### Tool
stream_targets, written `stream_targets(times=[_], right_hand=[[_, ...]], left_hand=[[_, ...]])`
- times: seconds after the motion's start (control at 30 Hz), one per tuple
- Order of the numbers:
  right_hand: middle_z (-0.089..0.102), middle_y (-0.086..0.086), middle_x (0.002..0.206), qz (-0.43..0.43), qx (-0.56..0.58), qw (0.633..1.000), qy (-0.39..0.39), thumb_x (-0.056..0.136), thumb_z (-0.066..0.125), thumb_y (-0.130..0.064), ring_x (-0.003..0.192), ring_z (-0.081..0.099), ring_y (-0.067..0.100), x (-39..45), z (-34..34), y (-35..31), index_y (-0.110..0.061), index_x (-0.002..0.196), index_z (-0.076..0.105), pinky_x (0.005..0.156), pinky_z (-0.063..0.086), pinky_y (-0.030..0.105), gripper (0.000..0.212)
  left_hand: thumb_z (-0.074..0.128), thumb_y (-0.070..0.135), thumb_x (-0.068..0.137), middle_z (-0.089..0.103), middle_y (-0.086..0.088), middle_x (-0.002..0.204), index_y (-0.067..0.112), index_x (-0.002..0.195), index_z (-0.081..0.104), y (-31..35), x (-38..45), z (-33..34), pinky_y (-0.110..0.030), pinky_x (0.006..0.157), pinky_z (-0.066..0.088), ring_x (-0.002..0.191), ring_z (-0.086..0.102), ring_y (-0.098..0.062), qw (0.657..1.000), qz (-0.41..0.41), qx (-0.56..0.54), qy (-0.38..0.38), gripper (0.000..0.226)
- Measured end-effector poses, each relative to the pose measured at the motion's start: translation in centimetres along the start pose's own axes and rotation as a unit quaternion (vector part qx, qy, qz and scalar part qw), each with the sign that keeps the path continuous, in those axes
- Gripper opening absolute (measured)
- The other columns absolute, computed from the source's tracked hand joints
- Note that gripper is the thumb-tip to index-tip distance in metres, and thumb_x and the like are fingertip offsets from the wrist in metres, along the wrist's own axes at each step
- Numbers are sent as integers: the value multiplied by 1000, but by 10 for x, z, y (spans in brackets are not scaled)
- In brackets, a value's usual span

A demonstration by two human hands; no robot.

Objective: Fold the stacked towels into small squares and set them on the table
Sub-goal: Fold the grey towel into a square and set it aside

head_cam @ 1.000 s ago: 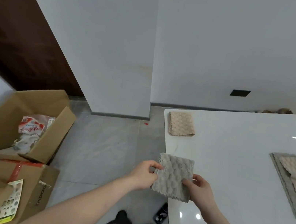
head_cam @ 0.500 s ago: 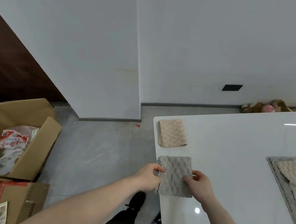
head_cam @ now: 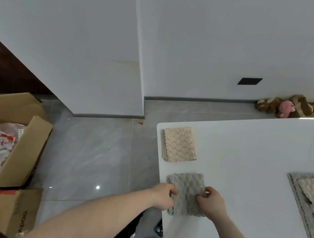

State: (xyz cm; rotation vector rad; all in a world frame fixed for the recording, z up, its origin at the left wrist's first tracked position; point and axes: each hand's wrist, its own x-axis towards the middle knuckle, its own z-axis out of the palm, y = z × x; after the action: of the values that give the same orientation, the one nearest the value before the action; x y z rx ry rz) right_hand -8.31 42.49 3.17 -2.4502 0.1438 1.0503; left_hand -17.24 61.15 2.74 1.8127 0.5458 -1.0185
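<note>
Grey folded towel (head_cam: 186, 192) lies at the white table (head_cam: 238, 222) edge, pinched by left hand (head_cam: 162, 198) and right hand (head_cam: 210, 203).

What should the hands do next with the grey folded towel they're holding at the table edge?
Probably let go. The small grey folded towel already looks square and lies near the white table edge, in line with the beige folded towel. The left hand and right hand pinch its sides; next comes the unfolded towel stack.

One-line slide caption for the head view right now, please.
Both hands, left and right, hold a folded grey towel at the table edge, near a folded beige towel.
</note>
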Motion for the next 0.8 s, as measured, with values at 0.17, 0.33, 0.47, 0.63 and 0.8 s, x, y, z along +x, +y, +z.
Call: stream_targets(times=[0.17, 0.33, 0.47, 0.63, 0.8], right_hand=[[69, -5, 96, -53, -63, 996, 40, 88, 55, -13, 82, 62, 21, 0, 3, 3, -21, 124, 63, 62, 45, 28, 38], [70, 0, 107, -63, -99, 992, 37, 89, 52, -12, 86, 59, 21, 5, 8, -3, -18, 129, 60, 68, 47, 31, 42], [47, 6, 141, -88, -155, 982, 70, 89, 49, -8, 116, 57, 32, -2, 11, -1, -21, 148, 41, 88, 51, 41, 61], [24, 0, 160, -181, -297, 938, -3, 87, 52, -12, 137, 39, 29, -15, 23, 3, -31, 154, 31, 107, 44, 39, 72], [19, 2, 166, -197, -213, 957, 6, 91, 53, -16, 149, 27, 31, -34, 29, 19, -27, 155, 35, 119, 33, 38, 67]], left_hand=[[66, 22, 93, 54, -4, 145, 22, 146, 52, -5, 4, 0, -22, 100, 47, 129, 56, -20, 999, -21, 15, -26, 54], [63, 24, 94, 48, -3, 151, 25, 151, 45, -10, 2, -4, -31, 112, 44, 136, 50, -22, 998, -18, 52, -34, 60], [57, 23, 95, 38, -3, 159, 27, 157, 36, -15, -2, 1, -30, 114, 39, 143, 42, -23, 996, 4, 86, -36, 66], [57, 19, 97, 38, -4, 159, 24, 159, 32, -17, -6, 18, -28, 110, 41, 141, 43, -23, 997, 14, 73, -33, 67], [53, 11, 95, 40, -6, 157, 17, 154, 40, -17, -27, 39, -21, 110, 35, 143, 42, -22, 996, 38, 50, 60, 60]])
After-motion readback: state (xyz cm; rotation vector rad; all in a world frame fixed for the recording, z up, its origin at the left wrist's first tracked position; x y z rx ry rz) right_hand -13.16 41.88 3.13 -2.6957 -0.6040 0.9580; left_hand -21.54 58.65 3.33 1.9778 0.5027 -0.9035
